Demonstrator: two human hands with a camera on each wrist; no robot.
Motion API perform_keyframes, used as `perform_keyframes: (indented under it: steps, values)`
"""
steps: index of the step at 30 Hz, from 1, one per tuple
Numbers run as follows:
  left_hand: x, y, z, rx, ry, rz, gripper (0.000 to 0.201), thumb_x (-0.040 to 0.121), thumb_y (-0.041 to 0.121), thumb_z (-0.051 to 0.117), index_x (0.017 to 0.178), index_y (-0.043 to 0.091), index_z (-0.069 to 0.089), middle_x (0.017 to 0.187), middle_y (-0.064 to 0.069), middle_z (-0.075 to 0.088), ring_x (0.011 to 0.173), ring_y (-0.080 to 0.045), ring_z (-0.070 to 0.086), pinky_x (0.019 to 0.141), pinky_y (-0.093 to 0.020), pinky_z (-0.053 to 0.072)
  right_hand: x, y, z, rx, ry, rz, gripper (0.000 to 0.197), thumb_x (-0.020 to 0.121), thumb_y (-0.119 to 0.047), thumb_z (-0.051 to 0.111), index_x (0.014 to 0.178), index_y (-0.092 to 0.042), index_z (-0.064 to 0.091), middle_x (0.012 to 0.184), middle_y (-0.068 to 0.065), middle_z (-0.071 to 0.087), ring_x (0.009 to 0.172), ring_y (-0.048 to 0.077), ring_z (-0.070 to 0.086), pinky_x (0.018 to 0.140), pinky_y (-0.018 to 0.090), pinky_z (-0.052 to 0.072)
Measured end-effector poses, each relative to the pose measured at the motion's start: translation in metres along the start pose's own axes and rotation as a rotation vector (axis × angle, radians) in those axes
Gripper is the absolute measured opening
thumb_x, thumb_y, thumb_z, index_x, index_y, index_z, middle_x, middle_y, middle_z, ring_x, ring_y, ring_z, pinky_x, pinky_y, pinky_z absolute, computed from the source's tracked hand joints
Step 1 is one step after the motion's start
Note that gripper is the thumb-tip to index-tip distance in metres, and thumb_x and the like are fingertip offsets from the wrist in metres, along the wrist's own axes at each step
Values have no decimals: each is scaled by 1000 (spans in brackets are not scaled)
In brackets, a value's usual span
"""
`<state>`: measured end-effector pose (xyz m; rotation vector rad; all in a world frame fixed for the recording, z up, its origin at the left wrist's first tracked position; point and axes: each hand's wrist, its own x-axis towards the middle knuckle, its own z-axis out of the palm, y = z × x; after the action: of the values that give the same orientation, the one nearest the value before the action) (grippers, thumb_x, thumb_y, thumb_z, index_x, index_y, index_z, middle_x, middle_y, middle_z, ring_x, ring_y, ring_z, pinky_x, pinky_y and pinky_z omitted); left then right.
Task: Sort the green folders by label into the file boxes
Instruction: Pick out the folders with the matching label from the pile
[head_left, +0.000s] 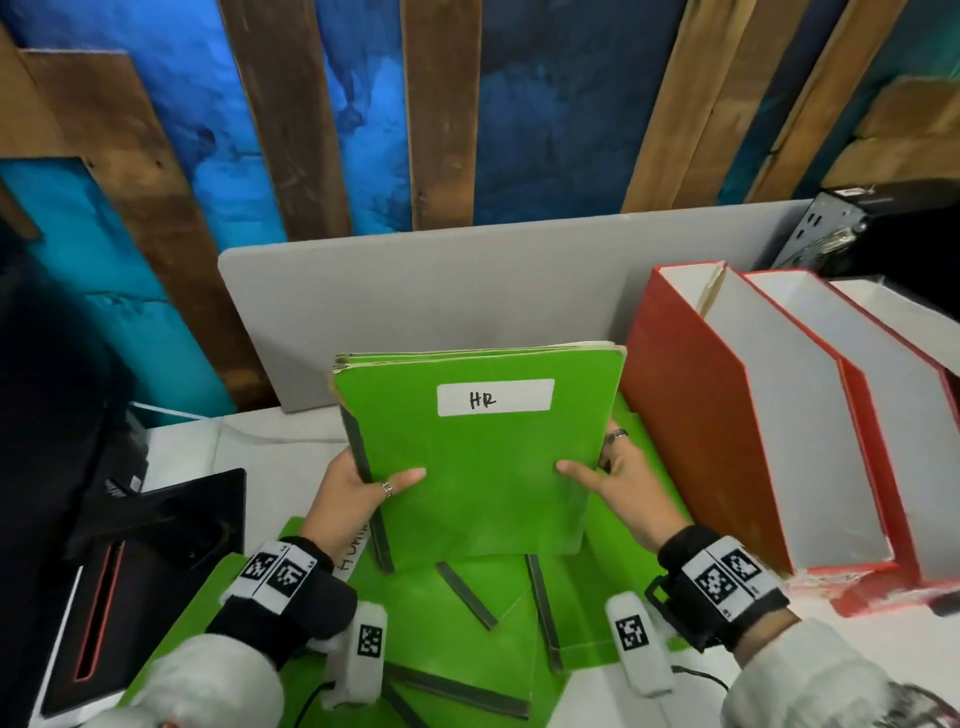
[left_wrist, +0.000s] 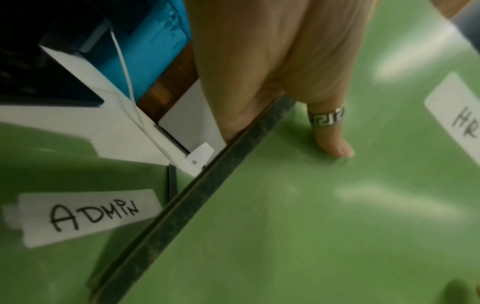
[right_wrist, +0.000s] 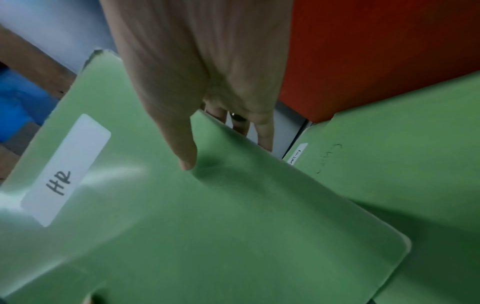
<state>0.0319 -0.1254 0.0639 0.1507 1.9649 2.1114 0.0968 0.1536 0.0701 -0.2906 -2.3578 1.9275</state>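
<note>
A green folder (head_left: 478, 457) with a white label reading "HR" (head_left: 495, 397) stands tilted up above a pile of green folders (head_left: 467, 623). My left hand (head_left: 358, 483) grips its dark spine edge, thumb on the cover (left_wrist: 335, 144). My right hand (head_left: 608, 473) pinches its right edge, thumb in front (right_wrist: 182, 152) and fingers behind. The same label shows in the right wrist view (right_wrist: 64, 170). A folder labelled "ADMIN" (left_wrist: 91, 216) lies in the pile below. Three red file boxes (head_left: 727, 415) with white insides stand at the right.
A grey divider panel (head_left: 467, 291) runs behind the folders. At the left lies a black device (head_left: 150, 571) with a red slot. A white cable (left_wrist: 127, 82) runs over the white desk (head_left: 208, 447). Dark equipment (head_left: 883, 234) sits at the far right.
</note>
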Motion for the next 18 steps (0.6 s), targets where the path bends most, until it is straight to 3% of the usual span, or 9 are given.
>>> perform_keyframes:
  steps: [1, 4, 6, 8, 12, 14, 16, 18]
  values:
    - [2, -2, 0, -18, 1, -21, 58, 49, 37, 87, 101, 21, 69, 102, 2, 74, 97, -17, 70, 84, -32, 57, 1, 0, 1, -23, -11, 11, 76, 75, -26, 76, 139, -13, 36, 140, 5, 50, 128, 15, 48, 111, 42, 35]
    - [6, 1, 4, -57, 26, -13, 31, 67, 6, 74, 96, 17, 69, 94, 2, 75, 95, -19, 70, 79, -31, 58, 2, -6, 6, -46, -6, 22, 98, 69, -44, 77, 145, -13, 24, 147, 6, 41, 135, 20, 39, 113, 45, 31]
    - [11, 7, 8, -44, 33, 17, 31, 72, -2, 69, 96, 17, 68, 89, 6, 76, 90, -13, 71, 75, -27, 59, 2, -8, 6, -21, 7, 22, 119, 57, -63, 76, 148, -18, 15, 153, 5, 31, 141, 20, 30, 116, 46, 26]
    - [17, 14, 16, -23, 25, 47, 32, 74, -5, 68, 96, 19, 67, 88, 10, 75, 86, -9, 71, 73, -25, 59, -1, -9, -1, -11, 39, 9, 124, 54, -69, 73, 149, -23, 9, 157, 4, 23, 144, 19, 24, 117, 47, 23]
    - [25, 34, 41, 10, 13, 124, 34, 76, -5, 67, 94, 23, 65, 80, 17, 74, 78, 0, 70, 64, -17, 56, -16, -26, -23, -23, 79, -24, 110, 69, -50, 71, 150, -21, 2, 158, 4, 17, 145, 17, 20, 119, 44, 20]
    - [26, 47, 60, 21, 2, 165, 34, 77, -8, 65, 93, 23, 64, 74, 21, 72, 72, 5, 69, 60, -13, 54, -20, -34, -36, -13, 96, -51, 98, 78, -39, 70, 149, -18, 5, 155, 0, 23, 142, 15, 25, 119, 39, 22]
    - [24, 61, 78, 34, -1, 192, 36, 77, -8, 65, 92, 25, 62, 72, 23, 71, 70, 7, 68, 58, -11, 53, -24, -38, -51, 19, 139, -106, 77, 86, -15, 66, 144, -14, 15, 145, -3, 35, 135, 13, 34, 117, 35, 25]
    - [20, 75, 96, 67, -26, 219, 37, 78, -7, 64, 95, 26, 61, 75, 24, 72, 72, 6, 68, 59, -12, 54, -30, -39, -67, 43, 198, -138, 70, 87, -7, 63, 140, -14, 19, 143, 0, 38, 133, 16, 38, 116, 39, 27]
